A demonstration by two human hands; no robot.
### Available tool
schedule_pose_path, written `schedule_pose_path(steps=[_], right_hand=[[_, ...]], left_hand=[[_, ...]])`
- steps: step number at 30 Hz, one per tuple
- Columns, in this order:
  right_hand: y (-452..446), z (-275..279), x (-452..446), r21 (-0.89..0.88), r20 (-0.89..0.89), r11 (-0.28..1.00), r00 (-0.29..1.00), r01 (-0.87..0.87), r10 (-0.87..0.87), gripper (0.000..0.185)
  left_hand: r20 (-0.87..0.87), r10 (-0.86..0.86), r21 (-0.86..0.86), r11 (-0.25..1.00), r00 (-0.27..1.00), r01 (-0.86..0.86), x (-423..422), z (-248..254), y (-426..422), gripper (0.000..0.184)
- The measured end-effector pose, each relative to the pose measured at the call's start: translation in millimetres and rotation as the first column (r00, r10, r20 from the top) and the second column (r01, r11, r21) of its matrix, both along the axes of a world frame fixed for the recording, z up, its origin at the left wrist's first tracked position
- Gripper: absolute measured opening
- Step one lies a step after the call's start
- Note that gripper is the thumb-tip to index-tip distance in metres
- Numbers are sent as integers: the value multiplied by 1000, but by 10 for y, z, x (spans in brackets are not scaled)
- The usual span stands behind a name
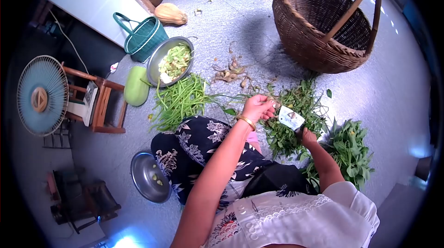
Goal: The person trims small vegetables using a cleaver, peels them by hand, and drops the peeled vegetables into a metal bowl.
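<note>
My right hand (309, 138) grips the dark handle of a cleaver (290, 119), its broad pale blade pointing up and left. A small brownish bit shows on the blade. Just left of the blade is my left hand (259, 108), fingers pinched together, a gold bracelet on the wrist; what they hold is too small to make out. Under both hands spreads a pile of leafy greens (284, 141). Thin green stalks run beside my left hand toward a heap of trimmed green stems (182, 100). A bunch of broad-leaved greens (349, 153) lies beyond my right hand.
A wicker basket (296, 30) stands at upper right. Roots or bulbs (231, 71) lie on the floor. At left are a metal bowl of cut vegetables (175, 60), a green basket (144, 40), a pale gourd (136, 86), a squash (170, 14), another bowl (143, 183) and a fan (41, 97).
</note>
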State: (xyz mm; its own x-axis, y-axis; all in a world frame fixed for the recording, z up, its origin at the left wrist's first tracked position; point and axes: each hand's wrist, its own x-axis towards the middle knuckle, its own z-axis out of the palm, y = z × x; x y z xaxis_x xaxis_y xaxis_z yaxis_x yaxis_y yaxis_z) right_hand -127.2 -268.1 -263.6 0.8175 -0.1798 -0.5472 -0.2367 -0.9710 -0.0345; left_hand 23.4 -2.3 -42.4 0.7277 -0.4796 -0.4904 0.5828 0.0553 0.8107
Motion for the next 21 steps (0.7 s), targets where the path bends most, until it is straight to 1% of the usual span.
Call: schedule_pose_path(steps=[1,2,3,4,5,7,8,9,10,11,12,13,14,15,17,18,19,21], right_hand=[[44,60,3,-35,27,999,999,-33,34,26],[72,41,29,-34,28,999,999,-40,41,26],[91,1,53,-25,63,999,997,-40,41,25],[116,-25,71,-15,98,999,994,-39,40,24],[136,-40,76,-16,96,999,994,-42,44,24],[172,-67,103,-19,108,999,994,-30,32,22],[171,-78,139,1,64,1000,998,-18,18,25],[170,-82,156,1,67,1000,998,-21,21,25],[212,1,169,23,44,1000,999,5,-6,31],[250,52,171,43,21,999,999,31,-32,36],[270,60,166,43,20,999,999,31,-32,36],[286,96,161,110,125,978,974,178,-191,37],[305,150,165,189,218,932,912,311,-348,39],[293,234,173,185,222,932,911,312,-349,39],[322,649,186,242,236,931,914,272,-329,38],[303,683,142,318,299,915,889,249,-346,40],[306,782,140,310,302,916,887,254,-349,40],[350,992,134,413,327,846,812,338,-484,50]], left_hand=[[-32,27,-8,1000,999,-27,-1,-13,11,23],[-55,62,2,998,997,-62,3,-27,17,24],[-55,66,2,998,996,-66,13,-41,23,24],[-70,106,-10,994,992,-107,24,-44,33,24],[-86,144,-21,989,986,-146,27,-50,39,24],[-98,163,-24,986,982,-166,25,-66,46,22],[-112,176,-24,983,978,-179,27,-74,45,21],[-123,188,-25,981,974,-193,34,-81,49,21],[-122,190,-24,981,974,-194,37,-86,57,21],[-139,200,-52,976,970,-209,37,-91,64,19],[-158,208,-81,971,965,-223,38,-98,68,18],[-158,207,-83,972,966,-222,40,-97,68,18],[-167,258,-81,958,952,-274,49,-92,70,17],[-175,307,-81,942,935,-325,59,-87,73,16],[-172,323,-108,933,931,-344,74,-89,98,18],[-176,334,-129,925,926,-358,79,-86,98,19],[-180,341,-152,917,922,-369,82,-82,89,19],[-176,318,-162,924,931,-346,64,-29,80,21]])
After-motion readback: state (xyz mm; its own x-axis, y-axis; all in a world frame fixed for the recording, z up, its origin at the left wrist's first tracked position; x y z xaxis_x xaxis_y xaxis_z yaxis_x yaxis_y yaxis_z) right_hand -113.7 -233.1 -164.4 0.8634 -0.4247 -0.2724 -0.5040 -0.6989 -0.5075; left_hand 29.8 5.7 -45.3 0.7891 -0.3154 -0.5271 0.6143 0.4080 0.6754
